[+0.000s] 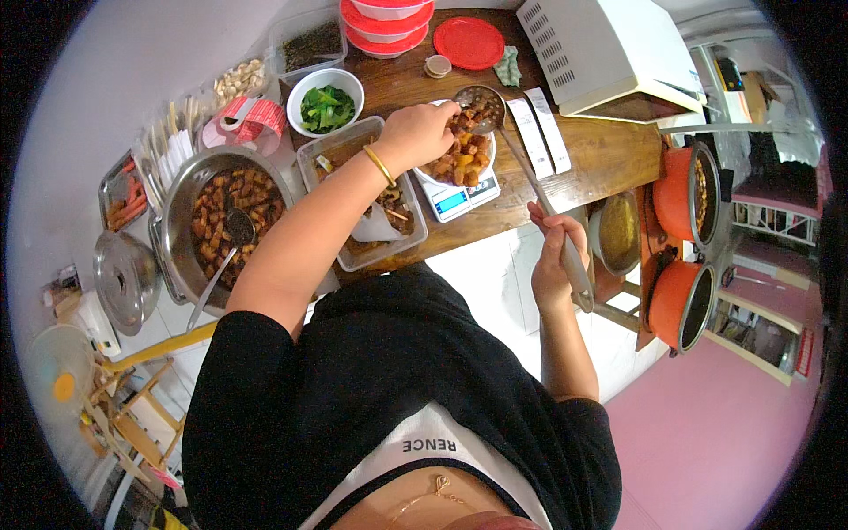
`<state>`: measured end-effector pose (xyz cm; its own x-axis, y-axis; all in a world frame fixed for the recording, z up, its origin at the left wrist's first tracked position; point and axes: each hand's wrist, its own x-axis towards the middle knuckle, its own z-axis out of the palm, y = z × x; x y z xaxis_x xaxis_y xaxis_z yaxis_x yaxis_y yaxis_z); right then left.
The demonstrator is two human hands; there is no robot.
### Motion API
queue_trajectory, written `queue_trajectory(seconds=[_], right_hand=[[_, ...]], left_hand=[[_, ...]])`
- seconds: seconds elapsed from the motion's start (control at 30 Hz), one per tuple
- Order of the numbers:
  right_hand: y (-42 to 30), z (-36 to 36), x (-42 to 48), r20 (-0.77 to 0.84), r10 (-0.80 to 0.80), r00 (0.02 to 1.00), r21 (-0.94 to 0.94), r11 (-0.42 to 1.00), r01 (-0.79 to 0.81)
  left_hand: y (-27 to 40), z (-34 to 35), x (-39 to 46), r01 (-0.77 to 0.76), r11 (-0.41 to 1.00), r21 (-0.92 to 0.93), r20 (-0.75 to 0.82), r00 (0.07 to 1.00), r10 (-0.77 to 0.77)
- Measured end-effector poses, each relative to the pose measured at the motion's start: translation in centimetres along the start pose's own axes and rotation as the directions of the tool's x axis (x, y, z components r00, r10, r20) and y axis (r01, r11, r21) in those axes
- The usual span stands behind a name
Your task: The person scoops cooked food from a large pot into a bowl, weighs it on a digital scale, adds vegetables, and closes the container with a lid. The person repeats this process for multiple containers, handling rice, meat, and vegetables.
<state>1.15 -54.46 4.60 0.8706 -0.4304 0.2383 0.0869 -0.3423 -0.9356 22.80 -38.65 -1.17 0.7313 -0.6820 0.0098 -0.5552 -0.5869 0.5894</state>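
Note:
My right hand (558, 255) is wrapped around the long handle of a perforated ladle (493, 109). The ladle's head, loaded with brown cubed meat, hangs over a white bowl (489, 165) of similar chunks. A digital kitchen scale (464, 197) with a lit display carries that bowl. At the ladle's near rim are the fingers of my left hand (424, 132); whether they grip the rim or a piece of food is hidden. Below my left forearm lies a clear plastic tub (401, 248) with food scraps and crumpled white paper.
A steel pot (281, 175) of braised cubes with a ladle stands left. Behind are a bowl of greens (327, 109), red-lidded bowls (387, 30) and a red lid (469, 43). Paper slips (548, 132) lie by a white microwave (603, 53). Orange pots (672, 192) stand right.

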Motion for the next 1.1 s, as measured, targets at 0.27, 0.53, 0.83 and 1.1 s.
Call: queue_trajectory(seconds=[0.27, 0.53, 0.83, 1.1], right_hand=[[1.1, -0.3, 1.1, -0.008, -0.004, 1.000, -0.036, 0.999, 0.004], [1.0, 0.3, 1.8, -0.059, 0.039, 0.997, 0.018, 0.999, -0.038], [0.4, 0.2, 0.8, -0.052, 0.044, 0.998, -0.029, 0.999, -0.045], [1.8, 0.3, 0.8, -0.110, 0.031, 0.993, 0.050, 0.998, -0.026]], left_hand=[[0.3, 0.7, 0.6, -0.051, 0.995, -0.086, 0.082, 0.995, 0.058], [-1.2, 0.2, -2.1, 0.029, 0.999, -0.044, 0.063, 0.998, -0.026], [0.9, 1.7, 0.9, -0.120, 0.993, 0.002, -0.076, 0.990, 0.120], [0.3, 0.5, -0.9, -0.101, 0.995, -0.003, 0.008, 0.995, 0.101]])
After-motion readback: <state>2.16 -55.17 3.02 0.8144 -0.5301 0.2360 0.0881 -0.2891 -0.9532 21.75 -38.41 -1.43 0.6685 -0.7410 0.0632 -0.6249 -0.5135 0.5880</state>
